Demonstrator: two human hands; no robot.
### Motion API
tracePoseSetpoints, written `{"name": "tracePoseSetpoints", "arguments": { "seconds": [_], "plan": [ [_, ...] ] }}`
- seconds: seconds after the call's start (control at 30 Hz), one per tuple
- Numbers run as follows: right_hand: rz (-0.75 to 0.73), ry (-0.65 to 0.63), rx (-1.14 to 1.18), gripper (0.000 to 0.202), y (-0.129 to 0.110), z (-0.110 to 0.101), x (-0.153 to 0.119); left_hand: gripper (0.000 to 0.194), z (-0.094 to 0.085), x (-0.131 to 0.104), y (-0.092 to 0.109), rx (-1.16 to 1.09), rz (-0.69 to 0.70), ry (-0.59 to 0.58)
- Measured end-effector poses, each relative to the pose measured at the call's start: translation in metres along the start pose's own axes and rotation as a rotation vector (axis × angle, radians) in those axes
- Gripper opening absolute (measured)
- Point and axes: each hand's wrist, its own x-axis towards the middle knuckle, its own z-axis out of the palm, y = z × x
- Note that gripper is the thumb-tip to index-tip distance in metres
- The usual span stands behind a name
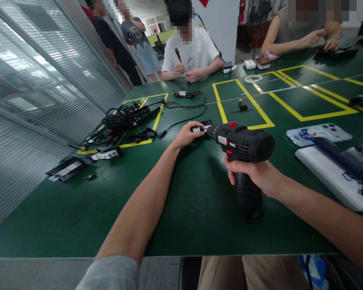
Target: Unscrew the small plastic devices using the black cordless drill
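black drill (pixel 242 141), long axis pointing leftward, toward left hand (pixel 190 135)

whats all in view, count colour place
Flat table: 1, green, yellow-lined, centre
Pistol-shaped drill: 1, black-and-red, centre
Small boxy piece: 1, black-and-white, at drill tip
Tangled thin cables: uncountable, black, left
Labelled rectangular blocks: 2, black-and-white, near left
Slim screwdriver-like tool: 1, black-and-orange, far centre
Slim phone: 1, pale blue, right
Flat rectangular slab: 1, white, right
Round ring: 1, white, far right
Other people: 4, mixed clothing, background
Slatted partition: 1, grey, left
Left hand: 1, bare, on piece
Right hand: 1, bare, on drill
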Motion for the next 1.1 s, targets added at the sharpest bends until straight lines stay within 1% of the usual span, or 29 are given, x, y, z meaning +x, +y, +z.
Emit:
{"name": "tracePoseSetpoints", "arguments": {
  "seconds": [0.3, 0.57, 0.93, 1.1],
  "plan": [
    [-0.007, -0.007, 0.003, 0.013, 0.001, -0.0013, -0.0012, 0.04, 0.0009, -0.0008, 0.0017, -0.066, -0.039, -0.006],
    [-0.01, -0.006, 0.015, 0.011, 0.0014, -0.0015, -0.0025, 0.038, 0.0008, -0.0003, 0.0005, -0.079, -0.01, 0.0],
    [0.006, -0.009, 0.019, 0.011, 0.0006, -0.0011, -0.0017, 0.038, 0.0016, -0.0008, -0.001, -0.104, -0.014, 0.004],
    [-0.013, -0.001, 0.043, 0.01, 0.0025, -0.0015, -0.0015, 0.036, 0.0021, -0.0009, 0.0006, -0.095, 0.004, 0.012]
  ]
}}
